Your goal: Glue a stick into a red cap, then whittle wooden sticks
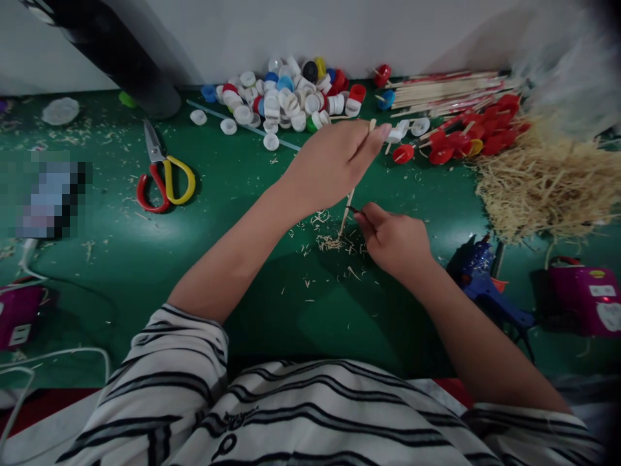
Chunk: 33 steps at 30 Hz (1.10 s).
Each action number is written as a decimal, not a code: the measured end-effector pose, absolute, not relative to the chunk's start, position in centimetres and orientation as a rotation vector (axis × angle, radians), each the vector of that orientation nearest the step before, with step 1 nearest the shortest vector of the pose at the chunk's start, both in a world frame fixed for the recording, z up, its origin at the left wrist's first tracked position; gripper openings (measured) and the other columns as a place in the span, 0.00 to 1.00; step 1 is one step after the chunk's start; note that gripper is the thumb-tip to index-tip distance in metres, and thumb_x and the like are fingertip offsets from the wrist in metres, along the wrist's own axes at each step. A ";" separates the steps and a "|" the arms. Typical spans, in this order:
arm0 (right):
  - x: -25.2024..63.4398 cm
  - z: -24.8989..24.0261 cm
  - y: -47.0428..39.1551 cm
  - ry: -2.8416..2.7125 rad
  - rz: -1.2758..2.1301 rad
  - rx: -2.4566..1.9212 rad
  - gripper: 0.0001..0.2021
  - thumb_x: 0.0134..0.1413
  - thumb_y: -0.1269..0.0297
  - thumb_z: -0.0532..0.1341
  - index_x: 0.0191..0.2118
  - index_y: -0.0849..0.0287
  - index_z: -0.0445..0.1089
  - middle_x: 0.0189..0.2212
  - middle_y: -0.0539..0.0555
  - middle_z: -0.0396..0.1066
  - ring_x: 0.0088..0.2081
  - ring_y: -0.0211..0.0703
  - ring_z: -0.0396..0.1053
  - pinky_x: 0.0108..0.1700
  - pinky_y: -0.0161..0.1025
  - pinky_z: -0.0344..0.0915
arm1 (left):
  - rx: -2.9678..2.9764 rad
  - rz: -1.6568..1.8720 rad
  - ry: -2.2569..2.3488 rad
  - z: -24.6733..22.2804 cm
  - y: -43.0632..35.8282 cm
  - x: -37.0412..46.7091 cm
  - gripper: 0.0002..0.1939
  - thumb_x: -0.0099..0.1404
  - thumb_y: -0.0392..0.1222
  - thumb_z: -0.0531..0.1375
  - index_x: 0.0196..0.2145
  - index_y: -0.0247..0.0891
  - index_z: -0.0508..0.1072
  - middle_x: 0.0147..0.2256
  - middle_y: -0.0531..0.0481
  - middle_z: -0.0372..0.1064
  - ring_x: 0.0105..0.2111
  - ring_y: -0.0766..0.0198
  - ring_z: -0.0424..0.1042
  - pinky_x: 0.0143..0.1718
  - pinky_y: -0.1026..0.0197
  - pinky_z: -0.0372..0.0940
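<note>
My left hand (334,158) is closed around a thin wooden stick (347,213), much like a chopstick, and holds it at a slant. Its upper end shows above my fingers, and the lower end reaches down to a small heap of wood shavings (330,243) on the green table. In my right hand (395,236) is a small dark blade (353,209), mostly hidden by the closed fingers. The blade's tip lies against the lower part of the stick, below my left hand. Curled shavings are scattered around that spot.
Behind my hands lie piled bottle caps (286,97). Scissors (162,171) and a dark bottle (140,71) are on the left. At right are bundled wooden sticks (446,90), red caps on sticks (485,129), straw-like shavings (548,181), a blue glue gun (490,291) and a purple box (585,294).
</note>
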State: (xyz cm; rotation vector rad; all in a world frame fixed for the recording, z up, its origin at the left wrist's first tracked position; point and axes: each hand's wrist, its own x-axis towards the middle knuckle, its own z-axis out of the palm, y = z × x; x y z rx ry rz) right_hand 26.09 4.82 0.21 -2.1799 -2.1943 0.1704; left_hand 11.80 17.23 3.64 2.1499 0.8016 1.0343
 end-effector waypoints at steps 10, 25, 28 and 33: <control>26.3 -0.3 4.2 -2.321 0.241 -2.227 0.23 0.77 0.52 0.45 0.48 0.57 0.75 0.34 0.57 0.80 0.30 0.44 0.67 0.31 0.42 0.39 | 2.325 0.792 0.949 5.0 16.9 10.6 0.28 0.83 0.54 0.47 0.24 0.45 0.61 0.24 0.50 0.63 0.27 0.59 0.65 0.35 0.52 0.55; 25.3 0.5 3.2 -2.583 0.266 -2.281 0.23 0.79 0.55 0.43 0.50 0.54 0.75 0.35 0.58 0.81 0.31 0.47 0.74 0.33 0.42 0.41 | 2.268 0.769 0.876 5.4 16.8 10.3 0.28 0.83 0.57 0.46 0.25 0.45 0.61 0.25 0.50 0.61 0.28 0.58 0.63 0.35 0.51 0.53; 25.3 0.9 2.9 -2.581 0.262 -2.302 0.22 0.78 0.56 0.44 0.50 0.54 0.75 0.34 0.58 0.81 0.30 0.47 0.74 0.33 0.42 0.43 | 2.267 0.757 0.877 5.4 16.7 10.2 0.28 0.82 0.59 0.46 0.26 0.45 0.61 0.25 0.50 0.61 0.27 0.59 0.62 0.35 0.52 0.53; 25.5 1.7 2.9 -2.481 0.260 -2.286 0.22 0.78 0.54 0.46 0.47 0.54 0.76 0.37 0.58 0.82 0.32 0.46 0.74 0.32 0.42 0.40 | 2.286 0.764 0.841 5.6 16.4 10.2 0.32 0.80 0.66 0.40 0.26 0.44 0.61 0.26 0.49 0.62 0.28 0.61 0.62 0.36 0.53 0.53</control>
